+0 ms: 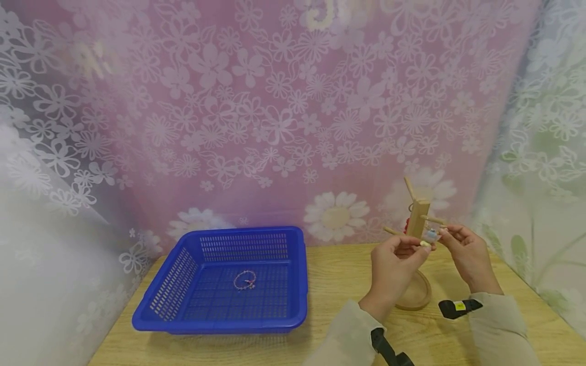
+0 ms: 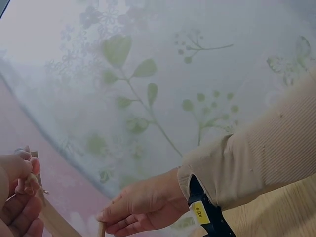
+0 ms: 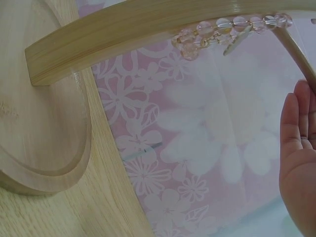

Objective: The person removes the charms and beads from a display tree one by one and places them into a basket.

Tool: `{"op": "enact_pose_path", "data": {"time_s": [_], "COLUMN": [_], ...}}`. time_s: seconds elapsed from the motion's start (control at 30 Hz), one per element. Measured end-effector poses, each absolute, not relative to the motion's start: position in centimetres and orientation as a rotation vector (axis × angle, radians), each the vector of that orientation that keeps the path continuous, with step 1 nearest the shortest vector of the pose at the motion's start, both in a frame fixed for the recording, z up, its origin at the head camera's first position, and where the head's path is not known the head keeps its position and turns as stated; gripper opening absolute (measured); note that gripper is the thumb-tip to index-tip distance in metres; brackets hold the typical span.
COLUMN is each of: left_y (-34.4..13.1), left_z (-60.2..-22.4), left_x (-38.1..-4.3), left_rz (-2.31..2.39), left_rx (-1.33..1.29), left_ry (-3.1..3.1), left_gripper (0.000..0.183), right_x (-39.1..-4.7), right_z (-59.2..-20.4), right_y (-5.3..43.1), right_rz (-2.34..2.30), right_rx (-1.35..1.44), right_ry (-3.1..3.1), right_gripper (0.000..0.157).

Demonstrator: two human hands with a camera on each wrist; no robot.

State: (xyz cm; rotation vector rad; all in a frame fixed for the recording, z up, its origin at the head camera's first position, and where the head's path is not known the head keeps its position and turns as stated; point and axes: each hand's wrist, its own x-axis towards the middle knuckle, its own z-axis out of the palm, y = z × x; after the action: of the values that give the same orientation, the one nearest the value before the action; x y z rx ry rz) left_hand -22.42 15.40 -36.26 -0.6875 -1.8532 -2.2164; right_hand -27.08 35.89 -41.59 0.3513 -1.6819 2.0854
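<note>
Right hand (image 1: 473, 259) pinches a peg (image 1: 432, 219) of the wooden stand (image 1: 418, 218); the left hand (image 1: 392, 267) pinches a small pale piece (image 1: 425, 244), hard to make out. A pink bracelet (image 3: 240, 21) hangs where that peg meets the stand. On the right strap (image 2: 218, 226), the yellow label (image 2: 200, 212) bears tilted characters too small to read.

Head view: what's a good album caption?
Left hand and right hand at a wooden stand, a bracelet in a blue basket.
</note>
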Motion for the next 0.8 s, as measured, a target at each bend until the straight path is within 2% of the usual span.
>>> {"op": "enact_pose_path", "data": {"time_s": [0.47,0.8], "left_y": [15.1,14.6], "left_z": [-34.8,-33.6], "left_x": [-21.7,-21.6], "left_rz": [-2.224,-2.205], "left_rx": [-0.746,-0.805], "left_ry": [-1.824,-1.813], "left_gripper": [0.011,0.013], "right_x": [-27.1,-27.0], "right_z": [-41.8,-41.6], "right_y": [36.0,35.8], "right_rz": [2.084,2.143], "right_rx": [0.343,0.438], "right_ry": [-1.663,-1.593], "right_gripper": [0.024,0.019]}}
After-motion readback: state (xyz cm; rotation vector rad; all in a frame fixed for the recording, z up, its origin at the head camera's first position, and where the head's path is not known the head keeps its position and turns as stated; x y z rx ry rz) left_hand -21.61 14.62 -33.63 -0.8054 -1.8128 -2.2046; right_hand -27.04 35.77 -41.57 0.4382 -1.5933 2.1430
